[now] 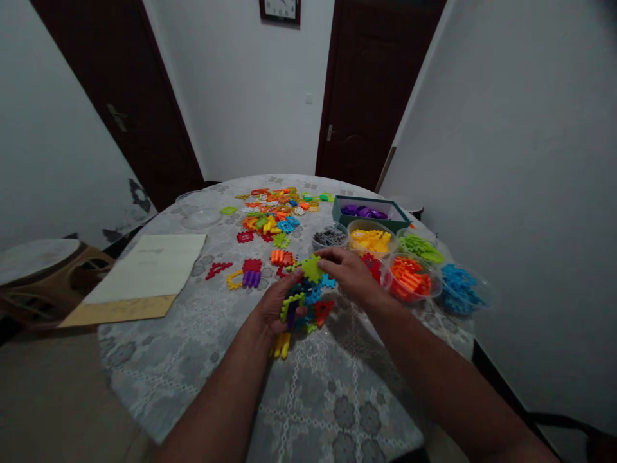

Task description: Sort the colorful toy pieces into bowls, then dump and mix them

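A cluster of joined plastic building pieces [308,302], blue, green, red and yellow, sits in front of me on the round table [193,360]. My left hand [274,305] grips its left side, fingers curled round it. My right hand [349,270] is closed over its top right, pinching a green toothed piece [312,267]. A yellow piece [282,345] sticks out below my left hand.
Loose coloured pieces [272,215] are scattered across the far side of the table. Round tubs of grey [330,236], yellow [371,240], green [420,246], orange [411,278] and blue [457,287] pieces and a green box of purple ones [369,211] stand right. A booklet [149,265] lies left.
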A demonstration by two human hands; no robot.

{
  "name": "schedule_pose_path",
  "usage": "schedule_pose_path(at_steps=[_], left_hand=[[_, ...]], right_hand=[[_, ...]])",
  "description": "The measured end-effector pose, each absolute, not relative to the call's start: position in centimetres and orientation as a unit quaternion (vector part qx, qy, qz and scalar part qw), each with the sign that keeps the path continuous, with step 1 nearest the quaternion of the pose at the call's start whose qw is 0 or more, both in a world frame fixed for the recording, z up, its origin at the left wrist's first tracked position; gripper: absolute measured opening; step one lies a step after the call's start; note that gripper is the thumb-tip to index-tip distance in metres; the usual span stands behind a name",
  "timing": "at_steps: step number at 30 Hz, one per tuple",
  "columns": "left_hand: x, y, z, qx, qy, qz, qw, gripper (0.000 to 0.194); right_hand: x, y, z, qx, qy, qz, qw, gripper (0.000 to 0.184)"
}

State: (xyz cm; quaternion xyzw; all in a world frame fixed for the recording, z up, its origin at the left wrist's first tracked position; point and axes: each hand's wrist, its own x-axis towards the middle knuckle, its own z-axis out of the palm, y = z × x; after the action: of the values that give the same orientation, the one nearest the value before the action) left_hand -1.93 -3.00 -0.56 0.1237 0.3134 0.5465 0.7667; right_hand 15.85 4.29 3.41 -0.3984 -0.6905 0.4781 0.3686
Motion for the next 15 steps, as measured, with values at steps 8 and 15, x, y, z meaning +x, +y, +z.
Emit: schedule_pose_path(at_steps=[8, 15], left_hand=[[-2.5, -2.7, -0.2, 0.100, 0.287, 0.556, 0.774, 0.032], [-2.6, -2.6, -0.5, 0.103, 0.300, 0.571, 0.757, 0.026]], right_hand=[[26.0, 9.0, 5.3, -0.521, -0.653, 0.308, 0.455, 0.042], [38.1, 16.5, 5.3, -0.691, -0.613, -0.002, 0.384, 0.032]])
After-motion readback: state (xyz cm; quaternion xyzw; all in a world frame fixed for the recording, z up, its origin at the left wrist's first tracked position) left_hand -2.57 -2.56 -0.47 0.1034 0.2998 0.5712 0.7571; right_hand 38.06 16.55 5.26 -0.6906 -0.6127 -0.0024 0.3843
